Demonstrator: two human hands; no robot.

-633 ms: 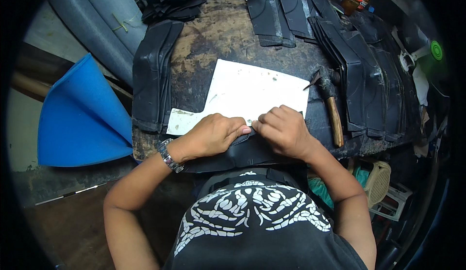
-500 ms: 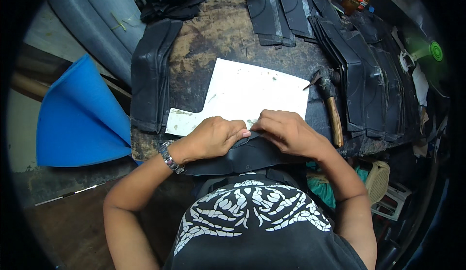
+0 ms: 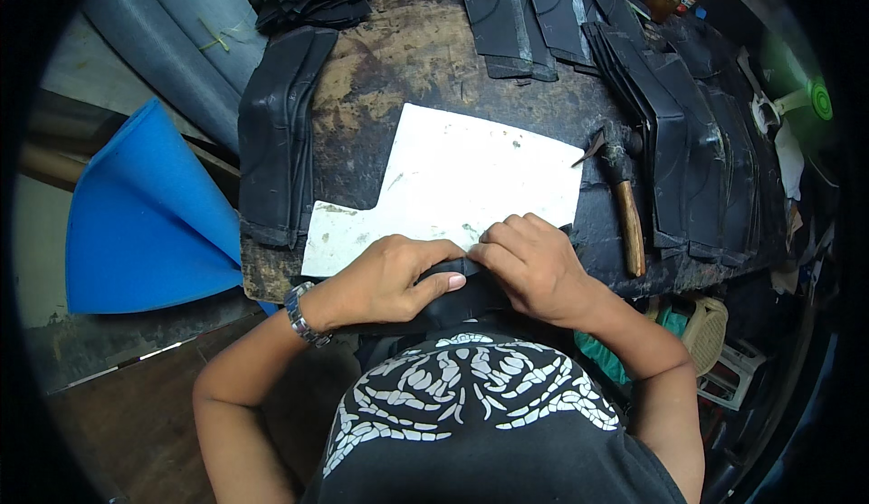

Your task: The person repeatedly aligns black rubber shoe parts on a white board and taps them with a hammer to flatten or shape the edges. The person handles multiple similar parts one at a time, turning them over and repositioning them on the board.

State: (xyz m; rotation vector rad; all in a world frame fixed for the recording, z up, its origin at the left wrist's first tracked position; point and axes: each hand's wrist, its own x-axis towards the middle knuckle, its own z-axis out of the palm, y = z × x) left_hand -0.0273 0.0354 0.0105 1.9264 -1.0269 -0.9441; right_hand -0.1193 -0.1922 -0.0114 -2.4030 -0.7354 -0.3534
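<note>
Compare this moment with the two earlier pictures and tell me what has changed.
Little has changed. The right hand has slid slightly toward the left hand, so the fingers meet more closely over the black strip at the table edge. Both hands keep pressing it on the white sheet. The hammer and the black stacks stayed put.

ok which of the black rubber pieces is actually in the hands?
The black strip at the table's near edge, pinched by the left hand and right hand. The stacks at left and right lie untouched.

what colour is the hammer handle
Brown wood, on the hammer right of the white sheet; head view.
</note>
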